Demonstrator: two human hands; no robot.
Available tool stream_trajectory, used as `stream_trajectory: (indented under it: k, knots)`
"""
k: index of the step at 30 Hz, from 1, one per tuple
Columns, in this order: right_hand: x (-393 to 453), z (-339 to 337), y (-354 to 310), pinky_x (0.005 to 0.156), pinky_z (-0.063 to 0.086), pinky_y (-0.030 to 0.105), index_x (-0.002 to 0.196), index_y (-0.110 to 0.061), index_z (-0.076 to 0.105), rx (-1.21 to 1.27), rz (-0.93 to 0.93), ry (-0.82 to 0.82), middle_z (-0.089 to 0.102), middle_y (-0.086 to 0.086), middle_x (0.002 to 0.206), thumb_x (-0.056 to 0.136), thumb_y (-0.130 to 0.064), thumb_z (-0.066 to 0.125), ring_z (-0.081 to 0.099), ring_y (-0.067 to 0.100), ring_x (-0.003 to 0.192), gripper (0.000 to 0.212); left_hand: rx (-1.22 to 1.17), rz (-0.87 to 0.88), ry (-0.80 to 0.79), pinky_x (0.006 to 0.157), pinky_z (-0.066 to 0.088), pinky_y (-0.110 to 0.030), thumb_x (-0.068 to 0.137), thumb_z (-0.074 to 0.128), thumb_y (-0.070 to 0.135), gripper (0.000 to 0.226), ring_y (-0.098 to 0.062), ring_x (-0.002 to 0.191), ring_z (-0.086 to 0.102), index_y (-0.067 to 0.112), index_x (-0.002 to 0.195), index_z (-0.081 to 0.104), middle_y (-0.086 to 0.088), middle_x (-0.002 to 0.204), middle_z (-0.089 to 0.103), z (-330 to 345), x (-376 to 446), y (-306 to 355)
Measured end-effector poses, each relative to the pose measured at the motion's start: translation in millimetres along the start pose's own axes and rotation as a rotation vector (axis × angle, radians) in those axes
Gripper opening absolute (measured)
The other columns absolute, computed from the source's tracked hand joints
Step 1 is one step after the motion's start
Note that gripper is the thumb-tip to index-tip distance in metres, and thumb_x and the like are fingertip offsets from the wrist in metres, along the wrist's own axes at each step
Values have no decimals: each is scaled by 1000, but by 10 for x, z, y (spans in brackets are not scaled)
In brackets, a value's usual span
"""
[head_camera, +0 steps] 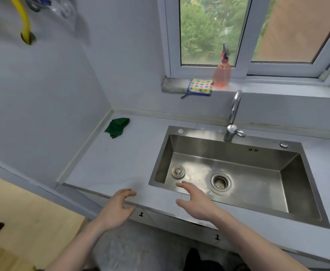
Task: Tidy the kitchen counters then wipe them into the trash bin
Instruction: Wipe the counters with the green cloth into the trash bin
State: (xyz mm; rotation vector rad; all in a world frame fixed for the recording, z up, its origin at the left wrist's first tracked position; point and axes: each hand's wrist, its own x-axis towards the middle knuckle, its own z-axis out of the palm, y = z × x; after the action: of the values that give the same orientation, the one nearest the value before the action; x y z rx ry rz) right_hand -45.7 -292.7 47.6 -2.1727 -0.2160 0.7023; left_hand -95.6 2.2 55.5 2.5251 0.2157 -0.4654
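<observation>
A crumpled green cloth (pixel 117 127) lies in the far left corner of the pale grey counter (pixel 111 163). My left hand (pixel 116 207) hovers over the counter's front edge, fingers loosely spread and holding nothing. My right hand (pixel 194 201) is held over the front left corner of the steel sink (pixel 264 153), fingers spread, also holding nothing. Both hands are well short of the cloth. No trash bin is in view.
A sink plug (pixel 178 171) and an open drain (pixel 221 181) sit in the basin. The tap (pixel 233 116) stands behind it. On the windowsill are a dotted sponge cloth (pixel 200 86) and a pink spray bottle (pixel 222 72). A wooden table (pixel 23 222) stands at the left.
</observation>
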Motion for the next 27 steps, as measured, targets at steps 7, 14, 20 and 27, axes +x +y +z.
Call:
stream_trajectory:
  k: [7,14,20,27]
  knots:
    - [560,-210,-216,116,22,21,153,-30,37,-61,-7,18,23,-9,164,94,-31,58,26,8,149,63,65,-37,-23,107,40,-30,91,63,28,47,-16,136,45,29,137,55,3,159,31,-459,852,-239]
    - [1056,-362,-468,105,22,13,151,-30,40,24,59,182,26,-10,162,96,-33,59,32,7,145,58,190,-45,-116,106,42,-30,91,65,23,52,-21,127,51,19,142,52,-7,162,21,-1008,2120,-637]
    - [1486,-136,-745,114,23,20,150,-33,42,75,153,261,26,-9,162,92,-37,60,29,7,147,61,300,-39,-154,114,34,-34,91,66,25,59,-29,146,34,13,146,48,-13,162,21,-1345,3228,-814]
    - [1858,119,-1039,108,21,14,150,-33,41,97,222,327,25,-13,162,93,-32,62,29,4,146,61,394,-121,-207,120,30,-41,87,51,37,74,-35,147,26,11,154,35,-13,165,14,-1459,4089,-1116]
